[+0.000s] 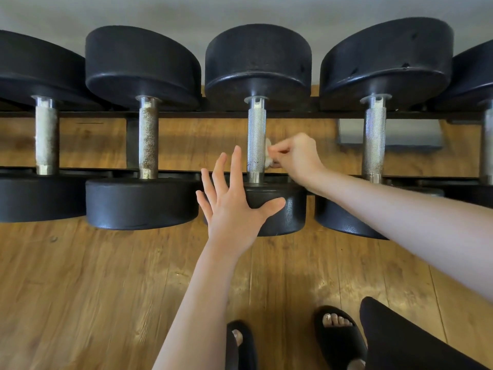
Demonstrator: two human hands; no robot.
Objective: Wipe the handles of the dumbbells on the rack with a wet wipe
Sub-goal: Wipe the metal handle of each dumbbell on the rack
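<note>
Right hand [296,156] pinches a small crumpled wet wipe [268,153] between thumb and fingertips and presses it against the right side of the middle dumbbell handle [256,141], toward its near end. Left hand [229,198] is released, fingers straight and spread; its palm and thumb lie over the near weight head [288,212] of the same dumbbell, apparently steadying it, though firm contact cannot be confirmed.

Step in hand, by judgement: wiping of the middle handle, with the wipe on one side only. The next move calls for drawing the wipe along the knurled length toward the far collar and working it round to the left side and underside.

Outward, the dumbbells lie in a row across the black rack rails [186,114]. The left neighbouring handle [148,141] shows brown spotting; the right neighbouring handle [374,142] looks bright. Wooden floor [106,276] lies beneath, with two black sandals [338,335] at the near edge.
</note>
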